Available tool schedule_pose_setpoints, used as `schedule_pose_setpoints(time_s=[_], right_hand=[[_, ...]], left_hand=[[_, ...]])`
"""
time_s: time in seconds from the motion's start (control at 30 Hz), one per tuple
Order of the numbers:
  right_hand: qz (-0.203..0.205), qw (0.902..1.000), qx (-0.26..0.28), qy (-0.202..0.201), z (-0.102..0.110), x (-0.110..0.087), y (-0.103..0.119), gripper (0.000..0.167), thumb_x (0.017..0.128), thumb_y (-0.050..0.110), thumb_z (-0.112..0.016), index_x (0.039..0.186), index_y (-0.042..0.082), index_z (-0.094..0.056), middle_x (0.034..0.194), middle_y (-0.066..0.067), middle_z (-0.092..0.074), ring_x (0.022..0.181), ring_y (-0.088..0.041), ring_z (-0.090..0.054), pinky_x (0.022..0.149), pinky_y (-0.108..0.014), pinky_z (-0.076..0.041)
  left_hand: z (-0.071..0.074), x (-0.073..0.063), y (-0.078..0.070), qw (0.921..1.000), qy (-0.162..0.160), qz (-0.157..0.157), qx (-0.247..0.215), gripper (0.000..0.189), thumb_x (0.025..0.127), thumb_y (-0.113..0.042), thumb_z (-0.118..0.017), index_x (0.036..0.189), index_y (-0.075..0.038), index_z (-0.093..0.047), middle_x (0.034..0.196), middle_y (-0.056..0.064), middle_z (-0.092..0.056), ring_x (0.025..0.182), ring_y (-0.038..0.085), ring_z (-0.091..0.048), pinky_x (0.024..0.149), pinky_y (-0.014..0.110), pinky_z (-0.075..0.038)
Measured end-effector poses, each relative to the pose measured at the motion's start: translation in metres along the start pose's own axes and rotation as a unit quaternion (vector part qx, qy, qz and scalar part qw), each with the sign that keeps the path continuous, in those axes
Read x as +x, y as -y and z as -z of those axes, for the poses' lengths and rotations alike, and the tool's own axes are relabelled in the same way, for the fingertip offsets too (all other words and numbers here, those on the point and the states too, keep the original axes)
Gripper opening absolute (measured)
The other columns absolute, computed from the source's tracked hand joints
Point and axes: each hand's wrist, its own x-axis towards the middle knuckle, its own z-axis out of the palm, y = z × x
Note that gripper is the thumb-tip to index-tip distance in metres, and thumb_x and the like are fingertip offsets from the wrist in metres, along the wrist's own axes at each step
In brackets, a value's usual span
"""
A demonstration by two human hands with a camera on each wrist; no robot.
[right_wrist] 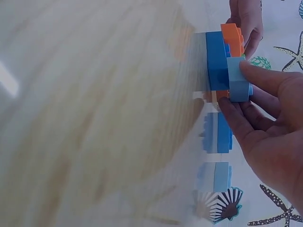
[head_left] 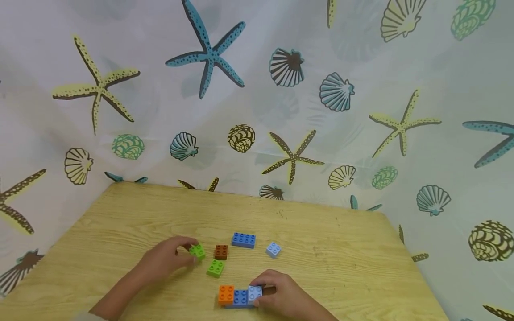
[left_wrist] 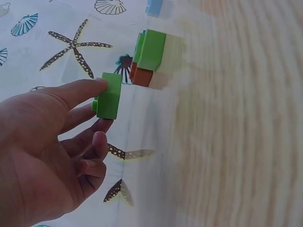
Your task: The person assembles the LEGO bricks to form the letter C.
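In the head view my left hand (head_left: 166,258) pinches a green brick (head_left: 197,252) between thumb and fingers, left of the other loose bricks. Its side faces the camera in the left wrist view, with studs to the left. My right hand (head_left: 283,294) grips a light blue brick (head_left: 254,293) at the right end of a blue base brick (head_left: 240,298). An orange brick (head_left: 226,294) sits on the left end of that base, and blue studs show between the two. From the right wrist view, the light blue brick (right_wrist: 239,78) is between thumb and fingers.
Behind the assembly lie a second green brick (head_left: 215,268), a brown brick (head_left: 221,252), a long blue brick (head_left: 243,240) and a loose light blue brick (head_left: 274,249). A patterned curtain (head_left: 249,107) hangs at the back and sides of the wooden table (head_left: 341,249).
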Motion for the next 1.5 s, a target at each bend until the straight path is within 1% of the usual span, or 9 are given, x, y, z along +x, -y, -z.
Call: schedule_pose_setpoints(time_s=[0.17, 0.27, 0.43, 0.6, 0.77, 0.9, 1.13, 1.3, 1.5], right_hand=[[0.005, 1.0000, -0.003, 0.002, 0.000, -0.001, -0.001, 0.027, 0.091, 0.019, -0.076, 0.118, 0.017, -0.073, 0.116, 0.009, -0.065, 0.102, -0.005, -0.058, 0.088, -0.018, -0.049], [0.007, 1.0000, -0.003, 0.002, 0.000, -0.001, -0.001, 0.028, 0.091, 0.018, -0.076, 0.119, 0.016, -0.073, 0.117, 0.009, -0.065, 0.102, -0.005, -0.058, 0.089, -0.018, -0.050], [0.011, 0.9999, -0.003, 0.002, 0.000, 0.000, -0.003, 0.028, 0.092, 0.018, -0.075, 0.119, 0.016, -0.072, 0.117, 0.008, -0.065, 0.104, -0.004, -0.059, 0.089, -0.018, -0.050], [0.015, 0.9999, -0.007, 0.001, -0.001, 0.000, -0.004, 0.028, 0.091, 0.019, -0.076, 0.119, 0.015, -0.072, 0.116, 0.009, -0.066, 0.104, -0.003, -0.059, 0.089, -0.019, -0.050], [0.019, 0.9997, -0.014, -0.002, -0.002, 0.000, -0.004, 0.028, 0.091, 0.019, -0.075, 0.119, 0.018, -0.072, 0.116, 0.010, -0.066, 0.104, -0.003, -0.058, 0.090, -0.020, -0.050], [0.017, 0.9998, -0.012, -0.002, -0.001, 0.000, -0.004, 0.028, 0.092, 0.019, -0.075, 0.119, 0.018, -0.072, 0.117, 0.010, -0.066, 0.105, -0.003, -0.059, 0.090, -0.019, -0.050], [0.020, 0.9997, -0.015, -0.002, -0.001, -0.001, -0.003, 0.028, 0.092, 0.020, -0.075, 0.120, 0.018, -0.072, 0.118, 0.009, -0.065, 0.107, -0.003, -0.058, 0.091, -0.021, -0.050], [0.013, 0.9997, -0.021, 0.002, -0.001, -0.001, -0.002, 0.029, 0.092, 0.023, -0.075, 0.121, 0.018, -0.072, 0.117, 0.012, -0.065, 0.106, -0.002, -0.058, 0.091, -0.020, -0.050], [0.007, 0.9997, -0.021, 0.004, 0.000, -0.001, -0.002, 0.028, 0.093, 0.023, -0.074, 0.120, 0.019, -0.072, 0.117, 0.011, -0.065, 0.106, -0.003, -0.058, 0.090, -0.020, -0.050]], left_hand=[[-0.004, -0.013, -0.011, 0.9996, 0.000, 0.007, -0.026, 0.049, 0.090, -0.045, -0.074, 0.133, -0.023, -0.065, 0.125, 0.000, -0.066, 0.088, 0.016, -0.055, 0.066, 0.035, -0.043], [-0.009, -0.020, -0.018, 0.9992, -0.001, 0.003, -0.041, 0.047, 0.089, -0.045, -0.075, 0.129, -0.024, -0.067, 0.123, -0.001, -0.066, 0.084, 0.017, -0.053, 0.064, 0.035, -0.042], [-0.018, -0.027, -0.030, 0.9979, 0.011, -0.006, -0.063, 0.044, 0.087, -0.043, -0.077, 0.126, -0.025, -0.068, 0.120, -0.002, -0.067, 0.079, 0.019, -0.051, 0.061, 0.035, -0.040], [-0.023, -0.034, -0.037, 0.9969, 0.029, -0.009, -0.073, 0.044, 0.086, -0.045, -0.078, 0.125, -0.028, -0.068, 0.121, -0.003, -0.066, 0.080, 0.019, -0.049, 0.061, 0.033, -0.039], [-0.030, -0.041, -0.044, 0.9969, 0.041, -0.024, -0.063, 0.041, 0.086, -0.043, -0.078, 0.123, -0.028, -0.069, 0.118, -0.004, -0.066, 0.080, 0.018, -0.049, 0.062, 0.030, -0.040], [-0.036, -0.043, -0.049, 0.9964, 0.054, -0.027, -0.061, 0.041, 0.085, -0.044, -0.079, 0.122, -0.028, -0.070, 0.117, -0.005, -0.066, 0.080, 0.018, -0.049, 0.063, 0.029, -0.040], [-0.043, -0.044, -0.055, 0.9954, 0.070, -0.015, -0.063, 0.044, 0.083, -0.047, -0.080, 0.121, -0.029, -0.070, 0.113, -0.009, -0.065, 0.078, 0.018, -0.049, 0.060, 0.029, -0.038], [-0.045, -0.044, -0.056, 0.9931, 0.086, -0.019, -0.078, 0.041, 0.084, -0.044, -0.079, 0.121, -0.028, -0.070, 0.114, -0.007, -0.065, 0.081, 0.019, -0.049, 0.063, 0.031, -0.041], [-0.046, -0.044, -0.058, 0.9913, 0.100, -0.028, -0.081, 0.039, 0.086, -0.044, -0.078, 0.121, -0.029, -0.070, 0.107, -0.006, -0.062, 0.082, 0.020, -0.049, 0.064, 0.031, -0.042]])
